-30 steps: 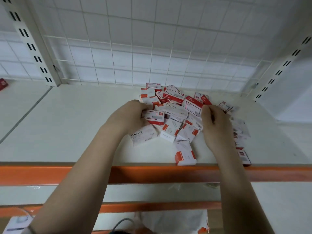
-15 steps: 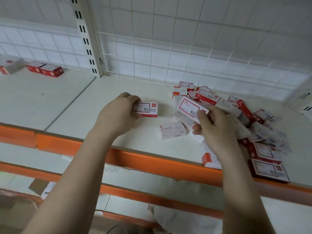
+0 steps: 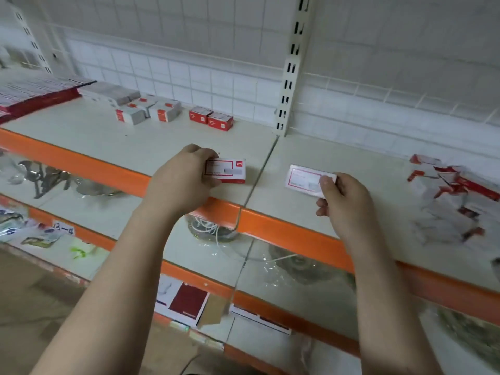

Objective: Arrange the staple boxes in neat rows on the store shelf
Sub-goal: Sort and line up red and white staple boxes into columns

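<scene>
Each hand had lifted one box away from the messy pile (image 3: 449, 185). The left hand (image 3: 184, 180) gripped a staple box (image 3: 230, 171); the right hand (image 3: 345, 197) pinched another box (image 3: 304, 178). Next they likely join the tidy boxes (image 3: 211, 120) farther left.

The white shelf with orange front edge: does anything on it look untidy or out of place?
Yes. At the far right of the white shelf, a loose pile of red-and-white staple boxes lies jumbled at mixed angles, not in rows. At back left, two red boxes stand neatly side by side.
</scene>
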`<state>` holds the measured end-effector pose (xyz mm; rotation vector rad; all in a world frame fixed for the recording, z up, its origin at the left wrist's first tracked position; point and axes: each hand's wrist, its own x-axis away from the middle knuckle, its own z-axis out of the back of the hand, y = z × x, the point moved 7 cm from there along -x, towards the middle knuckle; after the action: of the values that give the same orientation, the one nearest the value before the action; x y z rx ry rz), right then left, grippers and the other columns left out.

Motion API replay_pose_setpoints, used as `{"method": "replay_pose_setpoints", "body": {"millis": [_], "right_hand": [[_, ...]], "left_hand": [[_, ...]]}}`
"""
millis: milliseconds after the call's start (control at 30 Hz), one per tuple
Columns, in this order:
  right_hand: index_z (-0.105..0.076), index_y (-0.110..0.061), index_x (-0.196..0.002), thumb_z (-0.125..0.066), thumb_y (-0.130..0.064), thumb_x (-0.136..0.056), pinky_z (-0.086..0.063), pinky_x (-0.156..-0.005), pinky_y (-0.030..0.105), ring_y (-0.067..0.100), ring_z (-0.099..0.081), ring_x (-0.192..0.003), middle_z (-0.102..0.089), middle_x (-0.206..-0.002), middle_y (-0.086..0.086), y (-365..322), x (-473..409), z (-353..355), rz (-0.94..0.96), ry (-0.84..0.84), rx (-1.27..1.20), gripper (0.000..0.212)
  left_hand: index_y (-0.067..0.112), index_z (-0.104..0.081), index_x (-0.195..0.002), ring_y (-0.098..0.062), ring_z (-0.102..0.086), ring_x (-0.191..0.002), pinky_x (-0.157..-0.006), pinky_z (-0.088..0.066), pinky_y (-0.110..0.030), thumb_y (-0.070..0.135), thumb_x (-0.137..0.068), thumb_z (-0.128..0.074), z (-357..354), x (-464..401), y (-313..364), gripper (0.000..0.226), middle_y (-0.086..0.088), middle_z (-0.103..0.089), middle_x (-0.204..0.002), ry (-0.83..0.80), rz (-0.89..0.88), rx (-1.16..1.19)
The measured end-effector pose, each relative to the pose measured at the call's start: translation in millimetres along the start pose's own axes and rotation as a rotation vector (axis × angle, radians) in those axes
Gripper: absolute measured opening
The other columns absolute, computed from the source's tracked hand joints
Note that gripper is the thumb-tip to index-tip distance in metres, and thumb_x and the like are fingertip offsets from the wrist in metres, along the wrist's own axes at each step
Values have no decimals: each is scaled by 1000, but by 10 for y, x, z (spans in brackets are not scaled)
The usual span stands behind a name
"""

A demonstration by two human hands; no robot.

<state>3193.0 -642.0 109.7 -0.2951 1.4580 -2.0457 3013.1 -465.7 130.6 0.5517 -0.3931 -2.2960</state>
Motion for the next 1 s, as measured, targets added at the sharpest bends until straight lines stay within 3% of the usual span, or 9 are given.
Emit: {"method": "replay_pose_setpoints", "body": {"millis": [233, 333, 567, 800, 1000], "right_hand": [[-51, -28, -105, -47, -16, -95, -54, -56, 26, 1, -54, -44, -61, -76, -2, -549, 290, -1361, -21, 1, -145, 16], [-56, -27, -98, -47, -16, -95, -53, -56, 24, 1, -55, -43, -61, -76, -4, -787, 333, -1793, -4, -40, -115, 14], [-56, -22, -108, -49, -20, -96, -53, -57, 19, 4, -61, -58, -65, -92, -2, -1166, 279, -2757, -24, -162, -147, 14], [-57, -19, -108, -53, -14, -93, -54, -62, 22, 5, -65, -60, -68, -91, -1, -1524, 59, -3952, -31, -332, -284, 16], [-56, -19, -105, -54, -10, -92, -55, -61, 18, 9, -68, -64, -68, -89, 0, -1993, -316, -4948, 35, -402, -368, 16]], "left_hand": [[21, -57, -116, -24, -56, -97, -78, -49, -40, 10, -82, -59, 799, 165, -1384, 36, 0, -53, -111, 49, 83, -45], [20, -56, -118, -25, -56, -97, -79, -49, -40, 14, -84, -62, 1072, 201, -1822, 35, -1, -53, -111, 83, 121, -47], [17, -56, -120, -23, -51, -96, -73, -37, -29, 18, -84, -65, 1505, 260, -2772, 38, -4, -53, -113, 157, 255, -42], [19, -57, -117, -25, -54, -95, -82, -48, -42, 16, -83, -64, 1891, 123, -3666, 35, -3, -54, -111, 221, 342, -55], [17, -56, -121, -25, -55, -98, -83, -47, -39, 17, -82, -65, 2303, -527, -4437, 39, -5, -53, -112, 237, 331, -102]]}}
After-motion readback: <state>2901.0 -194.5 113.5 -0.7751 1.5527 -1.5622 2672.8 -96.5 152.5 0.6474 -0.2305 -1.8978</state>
